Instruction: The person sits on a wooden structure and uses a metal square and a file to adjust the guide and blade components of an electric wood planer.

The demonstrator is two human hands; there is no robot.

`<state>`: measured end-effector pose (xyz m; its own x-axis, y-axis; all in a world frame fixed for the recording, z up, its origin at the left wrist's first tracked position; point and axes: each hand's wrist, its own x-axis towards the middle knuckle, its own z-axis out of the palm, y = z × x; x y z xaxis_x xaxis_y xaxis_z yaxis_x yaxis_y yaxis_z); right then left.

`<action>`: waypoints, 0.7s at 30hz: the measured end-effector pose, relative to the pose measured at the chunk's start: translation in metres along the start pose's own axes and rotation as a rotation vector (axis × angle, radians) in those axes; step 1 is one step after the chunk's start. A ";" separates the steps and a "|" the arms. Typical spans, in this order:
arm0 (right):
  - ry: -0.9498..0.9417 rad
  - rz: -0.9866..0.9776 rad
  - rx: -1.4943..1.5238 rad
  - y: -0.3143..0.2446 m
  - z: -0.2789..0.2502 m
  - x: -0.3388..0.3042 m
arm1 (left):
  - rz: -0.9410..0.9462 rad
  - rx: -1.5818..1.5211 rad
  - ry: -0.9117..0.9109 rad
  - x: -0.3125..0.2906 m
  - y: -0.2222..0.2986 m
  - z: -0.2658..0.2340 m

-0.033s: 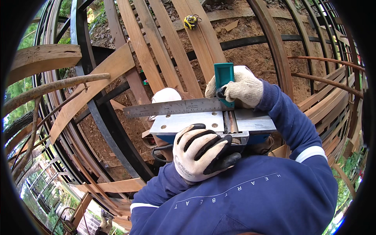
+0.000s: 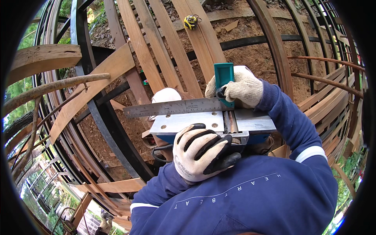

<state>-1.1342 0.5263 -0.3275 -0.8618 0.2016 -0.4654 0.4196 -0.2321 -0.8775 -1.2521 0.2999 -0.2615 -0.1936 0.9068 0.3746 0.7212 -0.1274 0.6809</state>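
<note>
An upturned blue electric planer (image 2: 188, 122) lies in front of me with its bare metal sole facing up. My left hand (image 2: 201, 153), in a white glove with black-coated fingers, grips the planer's near edge. My right hand (image 2: 241, 89), in a white knit glove, holds the teal stock of a square (image 2: 223, 75). The square's steel ruler blade (image 2: 172, 107) lies flat across the far edge of the sole and sticks out to the left.
Long wooden slats (image 2: 156, 43) and a black metal frame (image 2: 102, 113) run over bare soil below. A yellow tape measure (image 2: 190, 21) sits on a plank at the top. A white rounded object (image 2: 166, 95) shows behind the ruler. A black cable (image 2: 156, 153) hangs under the planer.
</note>
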 end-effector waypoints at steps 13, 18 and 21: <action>0.033 -0.004 -0.217 -0.004 0.000 -0.004 | -0.067 -0.038 -0.072 -0.003 0.006 -0.008; 0.046 -0.014 -0.117 -0.014 0.007 -0.005 | -0.072 -0.045 -0.090 -0.003 0.005 -0.010; 0.046 -0.007 -0.115 -0.012 0.006 -0.005 | -0.075 -0.037 -0.100 -0.003 0.006 -0.010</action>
<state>-1.1364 0.5224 -0.3135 -0.8521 0.2469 -0.4615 0.4457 -0.1200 -0.8871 -1.2539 0.2923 -0.2526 -0.1772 0.9497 0.2581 0.6816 -0.0707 0.7283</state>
